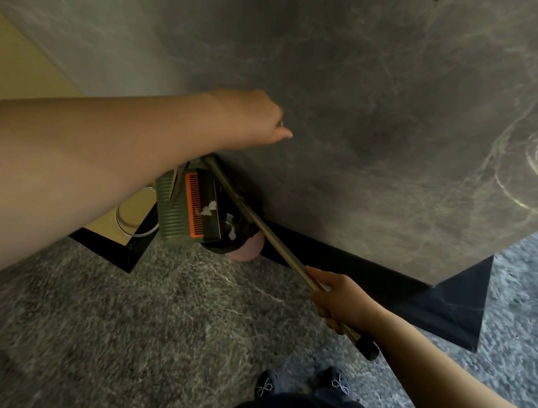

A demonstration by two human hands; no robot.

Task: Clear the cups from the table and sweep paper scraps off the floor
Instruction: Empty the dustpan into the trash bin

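From the head camera, the right hand [338, 301] gripped a long metal handle [276, 243] near its black-capped end, fingers curled round the pole. The handle ran up and to the left toward a green dustpan [172, 214] with an orange comb strip [194, 206] along one edge. The dustpan was tipped over a black-lined bin [236, 230] with a pinkish rim, standing on the floor against the dark base of the table [377, 115]. White paper scraps [208, 209] lay on the pan's dark inner surface, and more showed in the bin liner just right of it.

The left hand [255, 119] reached out over the grey marbled table top, the thumb pointing right; the fingers were turned away from the camera (whether they were curled or held anything could not be told). The near floor [142, 307] was speckled grey stone, and two dark shoes [301, 383] with small bows showed at the bottom.
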